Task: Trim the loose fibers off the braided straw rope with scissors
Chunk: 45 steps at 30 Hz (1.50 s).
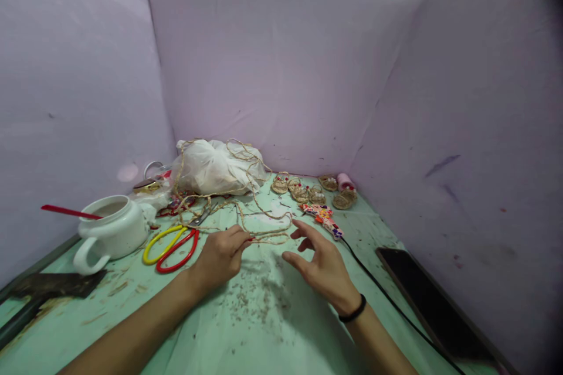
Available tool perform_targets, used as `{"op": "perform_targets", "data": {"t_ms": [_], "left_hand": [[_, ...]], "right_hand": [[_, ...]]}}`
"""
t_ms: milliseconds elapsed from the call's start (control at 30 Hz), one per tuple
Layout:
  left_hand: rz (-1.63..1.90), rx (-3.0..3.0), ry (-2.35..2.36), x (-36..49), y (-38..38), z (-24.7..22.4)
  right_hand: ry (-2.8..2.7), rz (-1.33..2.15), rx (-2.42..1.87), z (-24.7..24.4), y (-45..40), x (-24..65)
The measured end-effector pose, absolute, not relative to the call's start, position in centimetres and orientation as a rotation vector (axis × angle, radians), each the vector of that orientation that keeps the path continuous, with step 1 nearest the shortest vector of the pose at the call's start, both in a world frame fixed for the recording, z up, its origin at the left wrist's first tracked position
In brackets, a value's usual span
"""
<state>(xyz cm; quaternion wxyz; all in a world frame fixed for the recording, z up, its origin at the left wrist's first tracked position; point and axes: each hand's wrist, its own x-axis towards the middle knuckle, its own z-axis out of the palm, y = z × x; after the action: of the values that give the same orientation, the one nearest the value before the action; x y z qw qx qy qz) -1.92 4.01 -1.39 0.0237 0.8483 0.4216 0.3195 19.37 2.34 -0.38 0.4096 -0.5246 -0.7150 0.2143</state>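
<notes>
My left hand point(222, 255) is closed in a pinch on a straw-coloured braided cord point(268, 235), just below the middle of the view. The cord runs in loose loops over the table and up over a white plastic bag point(215, 167). My right hand point(319, 261), with a black band at the wrist, has its fingers apart and curved beside the cord's right-hand loops; nothing is held in it. Scissors point(178, 246) with one yellow and one red handle lie left of my left hand, their blades partly under the cord.
At the left are a white pot point(116, 225) with a red stick and a dark metal tool point(57, 285). Small woven sandals point(301, 190), a pink spool point(345, 181), a patterned piece point(323, 217) with a black cable and a dark phone-like slab point(431, 299) lie right.
</notes>
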Motion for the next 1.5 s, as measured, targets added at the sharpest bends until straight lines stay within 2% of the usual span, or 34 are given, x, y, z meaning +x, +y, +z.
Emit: {"op": "perform_targets", "data": {"t_ms": [167, 267, 500, 800, 967, 1300, 1367, 1500], "left_hand": [[1.076, 2.650, 1.355, -1.8, 4.0, -1.8], [1.062, 2.749, 1.339, -1.6, 3.9, -2.2], [0.961, 2.836, 1.349, -1.4, 3.7, -2.3], [0.989, 2.823, 1.190, -1.4, 4.0, -2.3], [1.018, 2.678, 1.247, -1.8, 4.2, -2.3], [0.950, 2.356, 1.518, 0.3, 2.5, -1.6], [0.902, 2.372, 1.552, 0.5, 2.3, -1.6], [0.775, 2.395, 1.642, 0.4, 2.2, -1.5]], "right_hand": [[-1.177, 1.264, -1.239, 0.2, 2.8, 19.3], [-1.000, 1.412, -1.264, 0.4, 2.6, 18.9], [-0.998, 1.326, -1.302, -0.4, 2.9, 18.5], [-0.751, 1.325, -0.983, -0.8, 2.8, 18.4], [-1.016, 1.326, -1.129, -1.0, 3.5, 19.0], [-0.890, 1.666, -1.114, -1.3, 2.2, 17.2], [-0.889, 1.539, -1.156, -1.5, 2.5, 17.4], [-0.961, 0.972, -1.316, -1.6, 3.5, 18.8]]}}
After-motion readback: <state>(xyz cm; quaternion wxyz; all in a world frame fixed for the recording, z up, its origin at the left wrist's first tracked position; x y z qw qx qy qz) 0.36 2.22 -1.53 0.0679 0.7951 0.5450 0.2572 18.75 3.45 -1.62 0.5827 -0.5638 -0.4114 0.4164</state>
